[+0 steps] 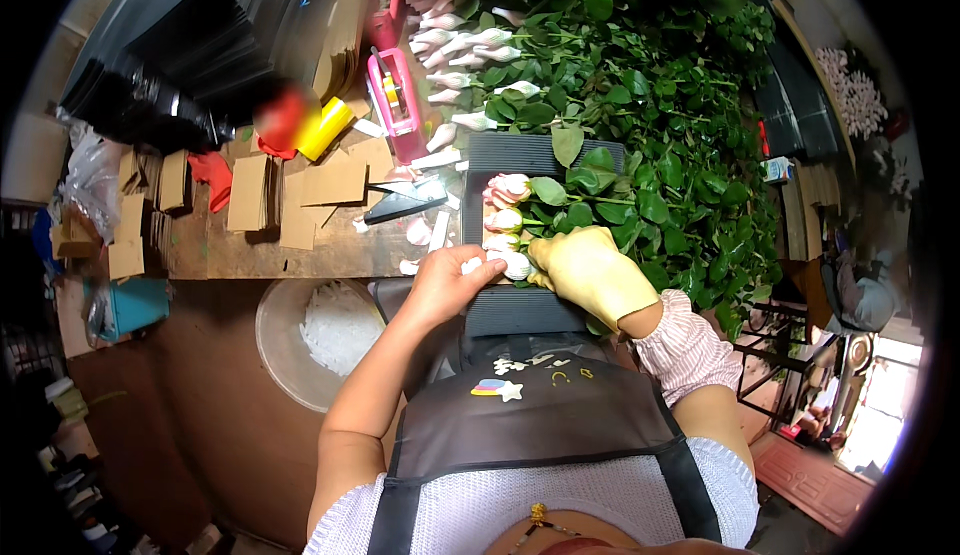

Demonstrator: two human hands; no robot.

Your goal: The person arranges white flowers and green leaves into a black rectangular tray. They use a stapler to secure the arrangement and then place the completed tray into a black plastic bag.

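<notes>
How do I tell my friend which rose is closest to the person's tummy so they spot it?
Find the big heap of green leaves. At its near left side, over a dark ribbed board, rose heads make a short column. Yours is the pale rose at the bottom, between the bare left hand and yellow-gloved right hand; the top rose is pinker and farther from the person.

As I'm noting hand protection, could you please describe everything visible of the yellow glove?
The yellow glove looks smooth and rubbery, lightly creased. It covers the right hand, back upward, fingers curled beside the nearest pale rose; any grip is hidden. Its cuff ends at the wrist, short of the striped sleeve.
</notes>
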